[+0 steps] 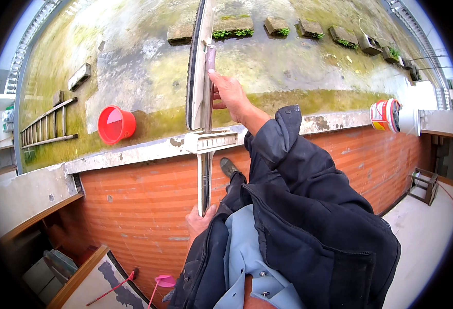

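Upright in front of me stands a long white-and-grey pole tool (204, 103) with a dark strip down its left side; its exact kind is unclear. A white slotted plastic block (213, 141) is on it at the height of the ledge. High on the pole, just below a purplish sleeve (211, 55), my right hand (231, 95) is closed round it, thumb up and some fingers hidden behind. My left hand (199, 221) is closed at the lower end of the white channel (200, 180), partly covered by my dark jacket.
Along a pale chipped ledge (329, 122) are a red bucket (116, 125), left, and a labelled paint bucket (385, 115) and white bucket (409, 121), right. Beyond are mossy concrete, a ladder (48, 126) and blocks (180, 34). A stool (424, 184) stands right, a pink-headed stick (164, 281) lower left.
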The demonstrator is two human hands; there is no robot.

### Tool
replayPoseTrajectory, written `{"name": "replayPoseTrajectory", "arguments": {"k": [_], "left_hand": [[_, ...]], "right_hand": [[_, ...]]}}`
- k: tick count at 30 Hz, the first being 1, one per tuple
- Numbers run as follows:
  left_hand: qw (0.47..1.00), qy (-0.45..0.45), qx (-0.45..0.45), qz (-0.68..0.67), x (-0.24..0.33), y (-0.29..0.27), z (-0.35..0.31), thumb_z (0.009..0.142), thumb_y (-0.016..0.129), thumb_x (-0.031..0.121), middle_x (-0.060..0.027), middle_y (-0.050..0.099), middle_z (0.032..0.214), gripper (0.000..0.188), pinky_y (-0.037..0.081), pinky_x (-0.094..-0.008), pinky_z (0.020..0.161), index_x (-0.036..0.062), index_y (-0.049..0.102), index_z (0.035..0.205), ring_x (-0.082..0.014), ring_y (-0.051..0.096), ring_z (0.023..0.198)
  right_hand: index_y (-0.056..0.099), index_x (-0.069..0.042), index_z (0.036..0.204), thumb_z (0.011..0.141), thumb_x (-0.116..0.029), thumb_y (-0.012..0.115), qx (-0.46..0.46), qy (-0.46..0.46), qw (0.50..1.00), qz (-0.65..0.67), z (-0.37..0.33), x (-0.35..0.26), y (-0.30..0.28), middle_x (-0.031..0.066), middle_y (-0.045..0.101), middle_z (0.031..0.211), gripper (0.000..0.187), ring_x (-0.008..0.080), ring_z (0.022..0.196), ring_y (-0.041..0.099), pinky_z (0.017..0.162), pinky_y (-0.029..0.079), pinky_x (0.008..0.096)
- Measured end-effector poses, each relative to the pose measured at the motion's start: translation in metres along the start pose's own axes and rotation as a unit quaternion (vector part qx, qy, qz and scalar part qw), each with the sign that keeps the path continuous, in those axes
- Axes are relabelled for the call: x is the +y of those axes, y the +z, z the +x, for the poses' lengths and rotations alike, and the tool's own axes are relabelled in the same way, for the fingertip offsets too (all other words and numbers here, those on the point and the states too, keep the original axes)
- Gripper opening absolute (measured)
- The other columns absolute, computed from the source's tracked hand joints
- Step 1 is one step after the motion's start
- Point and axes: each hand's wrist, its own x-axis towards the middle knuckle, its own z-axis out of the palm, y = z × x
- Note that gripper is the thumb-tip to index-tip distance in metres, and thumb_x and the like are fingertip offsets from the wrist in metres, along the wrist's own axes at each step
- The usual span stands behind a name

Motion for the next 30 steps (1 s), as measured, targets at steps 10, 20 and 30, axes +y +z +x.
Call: {"name": "replayPoseTrajectory", "arguments": {"k": [10,20,30], "left_hand": [[0.977,0.046,0.134,0.161,0.007,0.01,0.0,0.078,0.079,0.039,-0.0196,0.063,0.067,0.04,0.049,-0.0476,0.056,0.0031,0.061,0.08,-0.0417,0.064,0.065],[0.971,0.1,0.125,0.18,0.02,0.002,0.003,0.085,0.072,0.042,-0.02,0.063,0.071,0.038,0.049,-0.049,0.059,0.0053,0.061,0.088,-0.0426,0.063,0.069],[0.995,0.067,-0.008,0.069,0.009,-0.012,0.0,0.085,0.071,0.047,-0.0235,0.061,0.067,0.048,0.048,-0.0461,0.056,0.0,0.061,0.086,-0.0434,0.062,0.064]], "right_hand": [[0.056,0.0,0.093,0.081,-0.059,0.069,-0.02,0.002,1.0,0.007,-0.02,0.01,0.022,0.0059,0.055,0.075,0.062,0.0155,0.056,0.053,0.047,0.047,0.0353],[0.053,0.001,0.107,0.08,-0.017,0.066,-0.007,0.056,0.994,0.096,-0.009,0.021,0.006,0.0131,0.062,0.097,0.035,0.0226,0.081,0.066,0.061,0.057,0.043],[0.054,0.002,0.108,0.081,-0.013,0.063,-0.047,0.007,0.993,0.104,-0.011,0.029,0.004,0.0107,0.063,0.093,0.032,0.0194,0.079,0.065,0.06,0.058,0.0396]]}}
